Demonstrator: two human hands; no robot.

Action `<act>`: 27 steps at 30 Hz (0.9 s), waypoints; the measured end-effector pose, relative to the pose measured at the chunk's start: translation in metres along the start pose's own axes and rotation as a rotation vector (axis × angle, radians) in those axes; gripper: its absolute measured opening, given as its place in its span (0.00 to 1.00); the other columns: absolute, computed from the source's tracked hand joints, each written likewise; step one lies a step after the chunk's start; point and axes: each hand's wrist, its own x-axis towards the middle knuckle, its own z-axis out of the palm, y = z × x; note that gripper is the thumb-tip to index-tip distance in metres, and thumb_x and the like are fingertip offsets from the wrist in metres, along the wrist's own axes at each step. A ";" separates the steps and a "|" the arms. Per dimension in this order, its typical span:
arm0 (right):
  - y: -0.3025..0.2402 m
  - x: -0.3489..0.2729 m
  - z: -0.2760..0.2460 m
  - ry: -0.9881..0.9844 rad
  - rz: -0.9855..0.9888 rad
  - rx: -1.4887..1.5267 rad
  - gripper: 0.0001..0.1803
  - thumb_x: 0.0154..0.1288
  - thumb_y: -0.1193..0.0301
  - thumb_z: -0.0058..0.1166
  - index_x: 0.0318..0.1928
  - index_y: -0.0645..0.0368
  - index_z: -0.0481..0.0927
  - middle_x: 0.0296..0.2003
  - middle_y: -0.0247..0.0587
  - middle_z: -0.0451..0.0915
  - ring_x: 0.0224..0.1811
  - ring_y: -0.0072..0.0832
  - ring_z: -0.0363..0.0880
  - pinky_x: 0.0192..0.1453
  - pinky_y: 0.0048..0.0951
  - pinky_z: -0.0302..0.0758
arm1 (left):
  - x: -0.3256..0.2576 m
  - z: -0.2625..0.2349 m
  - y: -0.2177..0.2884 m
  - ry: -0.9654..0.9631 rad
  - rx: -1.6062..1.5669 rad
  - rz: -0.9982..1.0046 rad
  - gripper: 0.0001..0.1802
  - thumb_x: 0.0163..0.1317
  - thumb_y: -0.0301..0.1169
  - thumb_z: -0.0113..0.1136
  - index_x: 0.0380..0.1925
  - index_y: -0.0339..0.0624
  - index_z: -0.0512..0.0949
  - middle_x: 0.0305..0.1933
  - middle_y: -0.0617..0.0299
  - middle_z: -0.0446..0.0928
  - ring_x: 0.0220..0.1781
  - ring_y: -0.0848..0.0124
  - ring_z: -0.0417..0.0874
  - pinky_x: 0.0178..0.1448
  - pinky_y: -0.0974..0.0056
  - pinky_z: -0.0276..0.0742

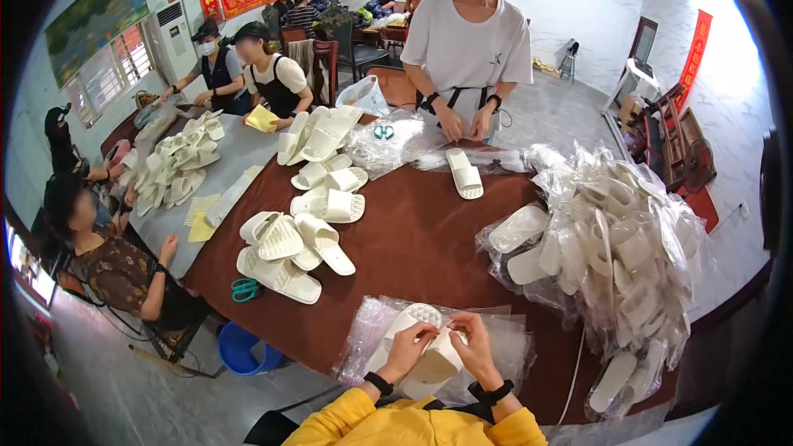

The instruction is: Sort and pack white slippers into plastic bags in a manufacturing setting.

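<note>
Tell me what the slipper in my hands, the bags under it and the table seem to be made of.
Slipper: probably soft moulded foam or rubber, matte off-white, with a dotted textured sole. Bags: thin clear plastic film, glossy and crinkled, the table showing through. Table: its surface looks like smooth reddish-brown varnished wood or laminate with a faint sheen; I cannot tell which.

Landmark: slipper pair at near edge of surface, on flat bags. Left hand, right hand on it. Loose slippers behind-left. Scissors left. Bagged slipper heap right. Single slipper far behind. Bucket left, on floor.
</note>
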 end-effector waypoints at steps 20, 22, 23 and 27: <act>-0.004 -0.019 -0.011 0.064 0.081 -0.061 0.09 0.63 0.78 0.63 0.43 0.66 0.79 0.37 0.42 0.85 0.40 0.25 0.86 0.46 0.25 0.82 | 0.002 0.001 0.022 0.034 0.075 0.071 0.04 0.63 0.24 0.60 0.36 0.36 0.82 0.37 0.57 0.83 0.38 0.67 0.84 0.45 0.66 0.78; -0.001 -0.024 -0.013 0.041 0.092 -0.054 0.10 0.63 0.78 0.63 0.43 0.66 0.79 0.37 0.42 0.85 0.41 0.25 0.86 0.47 0.25 0.82 | -0.003 0.003 0.018 0.028 0.082 0.084 0.04 0.63 0.23 0.61 0.37 0.36 0.82 0.37 0.56 0.83 0.38 0.66 0.84 0.44 0.65 0.78; -0.001 -0.025 -0.013 0.035 0.087 -0.058 0.09 0.63 0.78 0.63 0.43 0.66 0.79 0.37 0.42 0.85 0.41 0.25 0.86 0.47 0.25 0.82 | -0.004 0.003 0.017 0.027 0.092 0.100 0.04 0.63 0.23 0.61 0.37 0.37 0.82 0.37 0.56 0.83 0.38 0.66 0.84 0.44 0.65 0.78; -0.003 -0.030 -0.012 0.050 0.074 -0.172 0.08 0.61 0.79 0.64 0.39 0.65 0.80 0.35 0.41 0.85 0.38 0.26 0.86 0.44 0.25 0.82 | -0.010 0.004 0.021 0.024 0.114 0.170 0.04 0.62 0.22 0.61 0.36 0.38 0.82 0.37 0.56 0.83 0.38 0.65 0.84 0.43 0.65 0.78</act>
